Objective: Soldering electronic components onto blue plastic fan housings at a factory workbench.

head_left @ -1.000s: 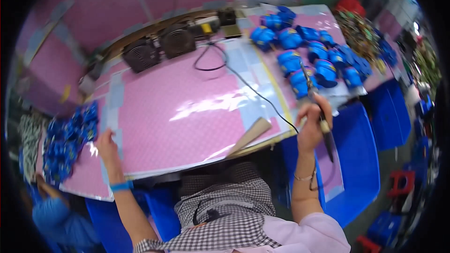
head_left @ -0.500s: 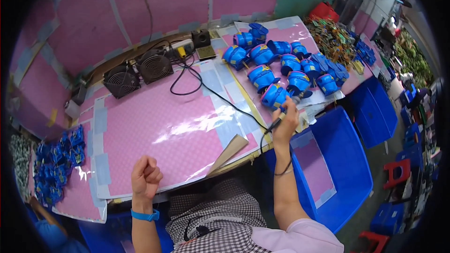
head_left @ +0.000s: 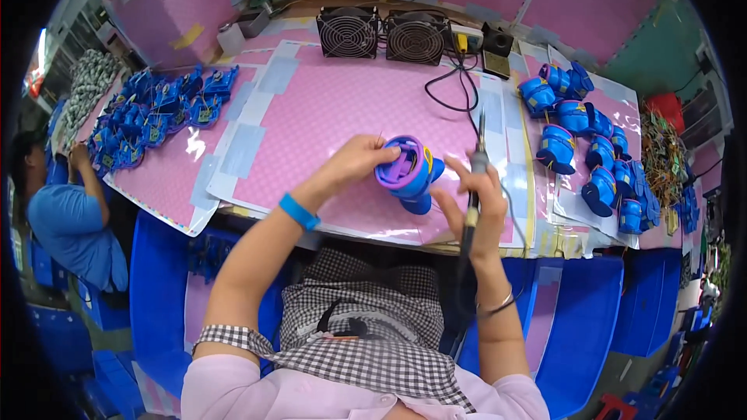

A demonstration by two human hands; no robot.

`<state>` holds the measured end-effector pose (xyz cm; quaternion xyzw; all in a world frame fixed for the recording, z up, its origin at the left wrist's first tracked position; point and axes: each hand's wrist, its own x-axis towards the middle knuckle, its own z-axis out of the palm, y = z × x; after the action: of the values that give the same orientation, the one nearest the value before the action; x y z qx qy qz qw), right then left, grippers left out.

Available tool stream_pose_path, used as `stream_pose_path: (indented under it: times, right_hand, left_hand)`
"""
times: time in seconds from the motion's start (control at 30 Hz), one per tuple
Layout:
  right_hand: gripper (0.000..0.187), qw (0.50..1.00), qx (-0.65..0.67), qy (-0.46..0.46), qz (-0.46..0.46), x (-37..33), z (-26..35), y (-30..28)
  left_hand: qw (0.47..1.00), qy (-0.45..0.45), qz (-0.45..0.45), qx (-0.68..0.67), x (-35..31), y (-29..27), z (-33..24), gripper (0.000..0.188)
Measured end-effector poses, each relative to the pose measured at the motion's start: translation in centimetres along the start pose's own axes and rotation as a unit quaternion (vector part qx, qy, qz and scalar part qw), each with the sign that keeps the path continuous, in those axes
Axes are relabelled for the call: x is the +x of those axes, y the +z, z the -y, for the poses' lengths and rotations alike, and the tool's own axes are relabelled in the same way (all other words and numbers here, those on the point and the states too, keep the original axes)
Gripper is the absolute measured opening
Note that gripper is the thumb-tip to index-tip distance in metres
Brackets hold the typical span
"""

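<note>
Casing (head_left: 421, 179), blue and purple, above the pink mat (head_left: 311, 124).
My left hand (head_left: 352, 160) pinches it; my right hand (head_left: 489, 206) holds a soldering iron (head_left: 478, 161), thumb spread. Blue pieces (head_left: 601, 152) lie right of the mat, fans (head_left: 348, 33) behind it.

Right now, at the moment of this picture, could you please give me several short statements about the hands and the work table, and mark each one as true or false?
1. The left hand holds a blue-and-purple part. True.
2. The right hand is empty. False: it holds a soldering iron.
3. Two black fans stand at the back of the table. True.
4. The blue wristband is on the right wrist. False: it is on the left wrist.
5. The soldering iron points toward the person's body. False: its tip points away, toward the back of the table.
6. A co-worker in a blue top is at the left. True.
</note>
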<state>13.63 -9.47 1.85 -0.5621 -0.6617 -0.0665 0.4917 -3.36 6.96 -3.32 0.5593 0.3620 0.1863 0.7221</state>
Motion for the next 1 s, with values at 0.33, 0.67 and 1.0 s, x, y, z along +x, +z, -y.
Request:
stream_pose_path:
  times: [0.33,0.67,1.0]
  right_hand:
    - [0.033,0.994,0.067,0.018,0.083,-0.4,-1.2,2.5]
    - [0.030,0.999,0.023,-0.024,-0.026,-1.6,0.4,3.3]
    - [0.017,0.987,0.045,0.010,0.152,3.1,-5.9,5.5]
  left_hand:
    - [0.976,0.013,-0.087,0.199,5.7,-5.3,-3.4,0.029]
    - [0.860,0.196,-0.311,0.354,-10.7,-0.1,1.7,0.041]
    - [0.826,0.272,-0.282,0.404,-11.3,2.6,1.9,0.028]
